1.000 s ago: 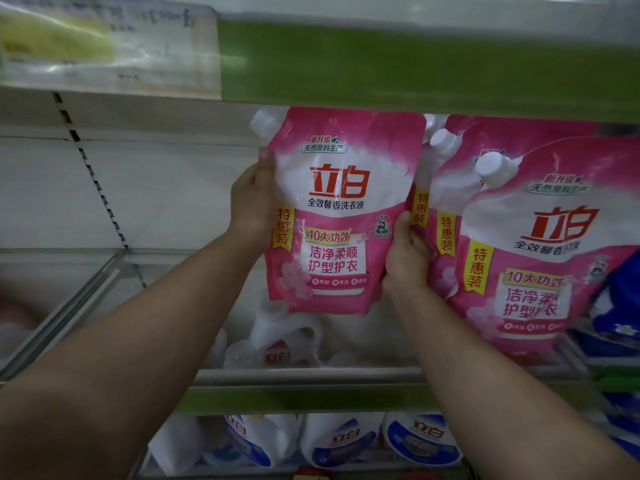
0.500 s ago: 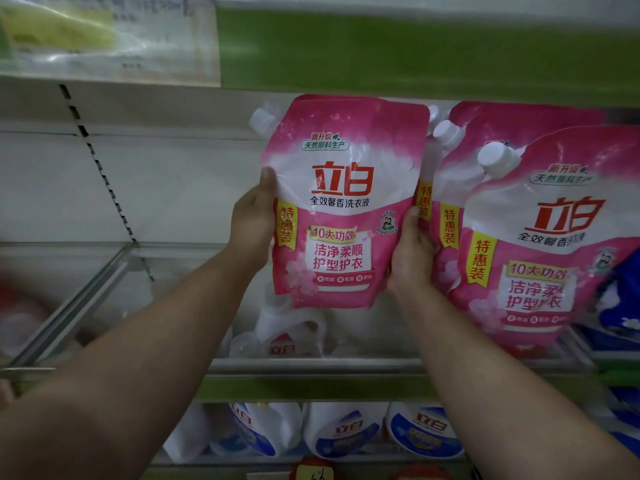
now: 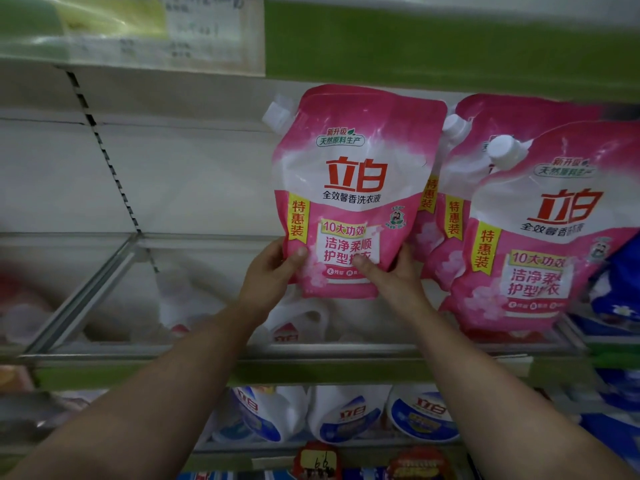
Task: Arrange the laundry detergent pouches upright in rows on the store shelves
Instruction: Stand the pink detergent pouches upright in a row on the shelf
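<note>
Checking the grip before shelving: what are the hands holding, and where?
Both the left hand and right hand grip one pink detergent pouch by its lower corners.

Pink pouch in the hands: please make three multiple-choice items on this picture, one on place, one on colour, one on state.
1. Where do the other pink pouches stand?
A. right of the held pouch
B. left of it
C. on the lower shelf

2. What colour is the pouch's cap?
A. blue
B. white
C. red

3. How is the pouch held?
A. by the left hand alone
B. by neither hand
C. by both hands, low on its sides

Answers:
1 A, they fill the shelf's right side.
2 B, its corner spout is white.
3 C, the right hand grips it too, thumbs in front.
</note>
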Action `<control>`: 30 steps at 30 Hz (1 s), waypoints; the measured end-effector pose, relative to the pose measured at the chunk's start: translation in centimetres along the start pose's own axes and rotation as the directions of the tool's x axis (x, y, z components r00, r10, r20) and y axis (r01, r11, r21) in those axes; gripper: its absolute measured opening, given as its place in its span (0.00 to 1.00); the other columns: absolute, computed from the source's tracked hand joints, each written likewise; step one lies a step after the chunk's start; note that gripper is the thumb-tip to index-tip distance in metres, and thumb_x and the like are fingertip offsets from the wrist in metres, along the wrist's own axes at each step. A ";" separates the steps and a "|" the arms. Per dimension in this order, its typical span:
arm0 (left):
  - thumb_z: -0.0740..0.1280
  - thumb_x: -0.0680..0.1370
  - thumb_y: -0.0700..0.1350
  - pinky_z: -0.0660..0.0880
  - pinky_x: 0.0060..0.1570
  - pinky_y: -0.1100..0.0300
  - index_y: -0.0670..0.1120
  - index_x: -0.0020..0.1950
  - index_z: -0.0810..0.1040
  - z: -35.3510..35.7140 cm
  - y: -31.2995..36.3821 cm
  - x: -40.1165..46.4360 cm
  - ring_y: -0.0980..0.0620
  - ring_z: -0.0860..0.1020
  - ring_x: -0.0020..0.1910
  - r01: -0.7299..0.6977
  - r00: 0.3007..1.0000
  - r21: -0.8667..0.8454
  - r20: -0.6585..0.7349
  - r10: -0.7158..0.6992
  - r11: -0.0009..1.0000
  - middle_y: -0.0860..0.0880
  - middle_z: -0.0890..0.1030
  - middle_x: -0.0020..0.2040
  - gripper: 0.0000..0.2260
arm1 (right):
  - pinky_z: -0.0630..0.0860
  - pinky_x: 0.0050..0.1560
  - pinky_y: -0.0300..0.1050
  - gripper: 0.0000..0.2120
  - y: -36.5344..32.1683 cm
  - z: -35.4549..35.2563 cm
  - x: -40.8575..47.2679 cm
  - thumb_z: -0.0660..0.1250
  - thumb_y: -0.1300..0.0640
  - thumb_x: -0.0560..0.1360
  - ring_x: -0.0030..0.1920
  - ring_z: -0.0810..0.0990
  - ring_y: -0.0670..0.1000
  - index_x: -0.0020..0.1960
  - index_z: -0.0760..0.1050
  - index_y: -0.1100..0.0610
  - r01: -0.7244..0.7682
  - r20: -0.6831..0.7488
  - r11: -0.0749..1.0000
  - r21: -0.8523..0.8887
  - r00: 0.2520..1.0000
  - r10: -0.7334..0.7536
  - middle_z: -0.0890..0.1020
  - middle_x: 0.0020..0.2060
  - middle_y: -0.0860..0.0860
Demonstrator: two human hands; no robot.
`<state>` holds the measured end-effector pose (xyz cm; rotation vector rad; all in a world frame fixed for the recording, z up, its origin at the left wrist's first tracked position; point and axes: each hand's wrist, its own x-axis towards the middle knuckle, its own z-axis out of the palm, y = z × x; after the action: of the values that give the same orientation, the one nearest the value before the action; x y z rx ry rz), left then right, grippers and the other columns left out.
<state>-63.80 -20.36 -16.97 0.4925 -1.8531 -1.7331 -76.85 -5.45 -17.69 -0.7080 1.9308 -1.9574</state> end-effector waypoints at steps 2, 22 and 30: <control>0.65 0.75 0.52 0.78 0.38 0.68 0.52 0.56 0.77 0.1 0.0 0.2 0.59 0.83 0.44 0.008 1.000 0.004 0.015 -0.008 1.000 0.57 0.83 0.48 0.10 | 0.74 0.35 0.25 0.32 0.2 0.1 0.0 0.76 0.53 0.65 0.41 0.79 0.30 0.64 0.66 0.52 0.020 -0.019 0.999 -0.026 1.000 -0.020 0.79 0.49 0.39; 0.58 0.80 0.54 0.75 0.59 0.46 0.49 0.66 0.71 1.2 -0.1 1.0 0.46 0.79 0.57 0.084 0.995 0.048 -0.058 -0.081 0.995 0.47 0.79 0.60 0.16 | 0.74 0.35 0.26 0.31 1.0 1.0 0.9 0.75 0.54 0.69 0.43 0.79 0.34 0.67 0.65 0.55 0.023 -0.084 0.999 -0.049 0.996 -0.027 0.80 0.48 0.40; 0.57 0.80 0.57 0.77 0.51 0.56 0.48 0.64 0.72 1.3 -0.3 0.2 0.48 0.79 0.54 0.100 0.991 0.054 -0.093 -0.094 0.994 0.48 0.80 0.57 0.19 | 0.75 0.42 0.32 0.32 0.4 1.0 0.5 0.75 0.52 0.68 0.47 0.80 0.40 0.66 0.65 0.53 0.004 -0.071 0.998 -0.064 0.997 -0.009 0.80 0.49 0.40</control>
<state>-64.79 -19.50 -17.27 0.6833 -1.8477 -1.6936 -76.81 -6.60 -18.09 -0.6701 2.0430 -1.9580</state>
